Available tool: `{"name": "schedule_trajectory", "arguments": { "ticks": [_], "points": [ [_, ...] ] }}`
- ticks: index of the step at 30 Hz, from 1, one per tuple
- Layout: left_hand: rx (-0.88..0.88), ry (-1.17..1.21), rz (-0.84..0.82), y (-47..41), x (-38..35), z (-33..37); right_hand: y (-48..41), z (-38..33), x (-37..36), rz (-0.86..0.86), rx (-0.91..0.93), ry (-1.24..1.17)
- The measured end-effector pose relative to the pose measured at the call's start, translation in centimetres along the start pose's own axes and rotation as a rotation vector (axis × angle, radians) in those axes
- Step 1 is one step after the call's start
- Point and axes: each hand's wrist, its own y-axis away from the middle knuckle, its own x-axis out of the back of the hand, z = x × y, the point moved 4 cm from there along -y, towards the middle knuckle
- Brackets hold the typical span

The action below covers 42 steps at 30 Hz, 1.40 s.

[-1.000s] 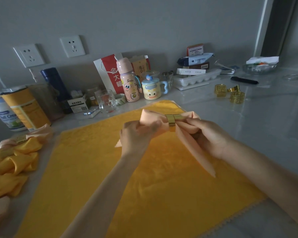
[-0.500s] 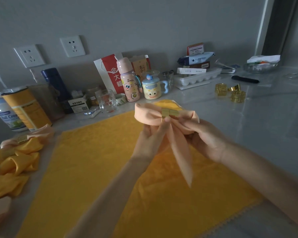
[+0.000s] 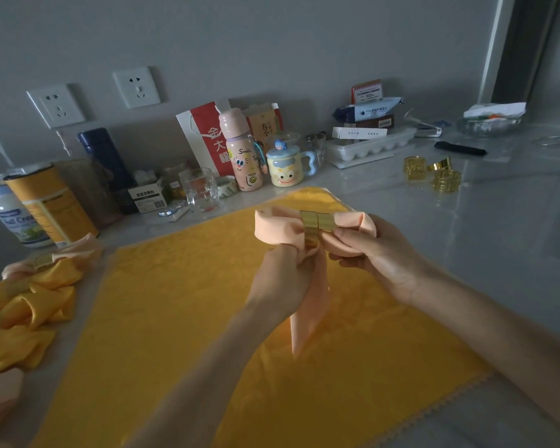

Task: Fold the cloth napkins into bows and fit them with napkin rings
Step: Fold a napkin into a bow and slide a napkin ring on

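Observation:
I hold a peach cloth napkin [image 3: 274, 226] folded into a bow, raised above the yellow cloth [image 3: 162, 318] on the counter. A gold napkin ring [image 3: 316, 221] sits around the bow's middle. My left hand [image 3: 280, 279] grips the napkin's tail just below the ring, and the tail hangs down to a point. My right hand [image 3: 374, 257] pinches the bow's right loop next to the ring. Three spare gold rings [image 3: 434, 173] lie on the counter at the right. Finished yellow and peach bows [image 3: 26, 302] are piled at the left edge.
Along the back wall stand a canister [image 3: 50, 205], a white bottle [image 3: 12, 218], a glass [image 3: 201, 192], a pink bottle [image 3: 241, 153], a cartoon mug [image 3: 286, 168] and an egg tray [image 3: 369, 148]. A glass dish [image 3: 488, 124] and a black remote [image 3: 459, 148] lie at the far right.
The bow has been lifted and turned so its tail hangs straight down. My left hand moved from the left loop to the tail under the ring.

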Motion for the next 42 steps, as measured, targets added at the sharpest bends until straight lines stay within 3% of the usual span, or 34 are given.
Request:
{"name": "schedule_trajectory", "arguments": {
  "ticks": [3,6,8,10,13,16,22,29,35,42],
  "points": [
    [-0.008,-0.303,-0.060,0.2,0.1,0.3,0.1,0.1,0.2,0.014,-0.015,0.031],
    [-0.073,-0.395,-0.081,0.2,0.5,1.3,0.0,-0.1,0.3,0.008,-0.031,-0.054],
    [-0.111,-0.268,-0.157,0.2,0.5,2.0,-0.2,-0.3,0.2,0.001,-0.066,-0.158],
    [-0.102,0.061,-0.255,0.4,0.7,2.7,-0.3,-0.3,0.1,-0.013,-0.117,-0.259],
    [0.021,0.579,-0.282,0.5,1.4,3.1,-0.3,-0.3,0.0,-0.063,-0.153,-0.337],
    [0.222,0.805,-0.282,0.6,1.5,2.7,-0.1,-0.5,-0.2,-0.123,-0.147,-0.345],
    [0.414,0.796,-0.213,1.0,0.6,2.1,0.1,-0.7,-0.6,-0.243,-0.125,-0.338],
    [0.370,0.980,0.040,0.8,0.5,1.4,-0.1,-0.4,-0.6,-0.259,-0.121,-0.398],
    [0.308,1.027,-0.110,0.4,0.8,0.9,-0.2,-0.1,-0.2,-0.097,-0.190,-0.320],
    [0.277,1.000,-0.172,0.4,0.9,0.5,-0.2,-0.4,0.1,-0.099,-0.179,-0.384]
  ]
}}
